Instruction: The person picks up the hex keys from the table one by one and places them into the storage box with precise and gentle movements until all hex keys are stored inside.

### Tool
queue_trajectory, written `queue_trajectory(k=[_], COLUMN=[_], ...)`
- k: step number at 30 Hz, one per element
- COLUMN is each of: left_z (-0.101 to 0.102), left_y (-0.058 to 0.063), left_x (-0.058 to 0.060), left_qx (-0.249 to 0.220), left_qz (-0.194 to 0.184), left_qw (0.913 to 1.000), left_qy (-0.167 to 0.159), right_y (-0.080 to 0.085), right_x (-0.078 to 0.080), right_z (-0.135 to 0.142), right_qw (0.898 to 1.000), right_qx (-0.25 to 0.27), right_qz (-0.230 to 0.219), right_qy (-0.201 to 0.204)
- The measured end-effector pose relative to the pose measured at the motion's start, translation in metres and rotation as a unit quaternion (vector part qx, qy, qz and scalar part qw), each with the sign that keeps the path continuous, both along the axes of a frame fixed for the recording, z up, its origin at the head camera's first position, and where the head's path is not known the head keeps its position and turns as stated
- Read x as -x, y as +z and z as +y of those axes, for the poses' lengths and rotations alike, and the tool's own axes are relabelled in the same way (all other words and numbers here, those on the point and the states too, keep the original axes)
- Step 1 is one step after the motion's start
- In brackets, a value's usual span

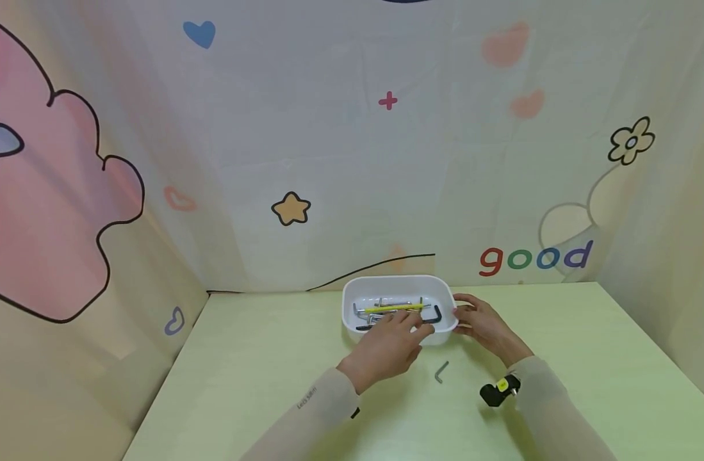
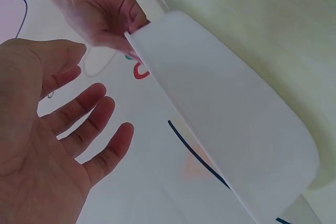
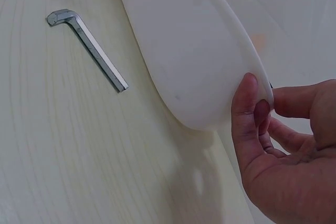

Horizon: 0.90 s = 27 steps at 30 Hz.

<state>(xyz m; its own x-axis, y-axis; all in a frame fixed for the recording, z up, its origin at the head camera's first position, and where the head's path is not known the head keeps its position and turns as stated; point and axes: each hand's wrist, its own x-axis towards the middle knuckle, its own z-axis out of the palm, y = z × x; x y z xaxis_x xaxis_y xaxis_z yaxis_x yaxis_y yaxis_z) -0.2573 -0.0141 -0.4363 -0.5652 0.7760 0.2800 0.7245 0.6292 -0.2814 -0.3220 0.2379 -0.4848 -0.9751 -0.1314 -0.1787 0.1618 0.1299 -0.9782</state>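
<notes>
A white plastic bin (image 1: 347, 320) holds several hex keys, among them a black hex key (image 1: 438, 314), and a thin yellow rod (image 1: 392, 308). My left hand (image 1: 389, 347) hovers over the bin's near side, fingers spread and loosely bent; in the left wrist view nothing shows in the palm of this hand (image 2: 63, 140). At the bin's right end, my right hand (image 1: 489, 328) pinches the rim between thumb and fingers, as the right wrist view shows of the hand (image 3: 283, 156). One silver hex key (image 3: 97, 51) lies on the table just in front of the bin.
The pale wooden table (image 1: 242, 384) ends at a printed curtain (image 1: 328, 160) close behind the bin. Curtain also hangs along both sides. A black device with a yellow label (image 1: 499, 389) is on the right wrist.
</notes>
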Motion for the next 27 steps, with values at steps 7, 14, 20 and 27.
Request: queue_trajectory(k=[7,14,20,27], left_z=[0.012,0.022,0.025,0.033], left_y=[-0.008,-0.018,-0.026,-0.036], left_x=[-0.008,-0.013,-0.012,-0.003], left_qx=[0.011,0.032,0.042,0.037], left_qz=[-0.012,-0.034,-0.043,-0.056], left_qw=[0.9997,0.9983,0.9979,0.9974], left_qy=[-0.020,-0.034,-0.026,-0.024], right_y=[-0.001,-0.001,-0.003,-0.001], right_x=[0.001,0.001,0.002,-0.002], right_z=[0.000,-0.002,-0.004,-0.002], right_qw=[1.000,1.000,1.000,1.000], right_qx=[-0.004,-0.010,-0.009,-0.020], right_qz=[0.000,0.001,-0.006,-0.007], right_qy=[-0.002,-0.005,-0.002,-0.003])
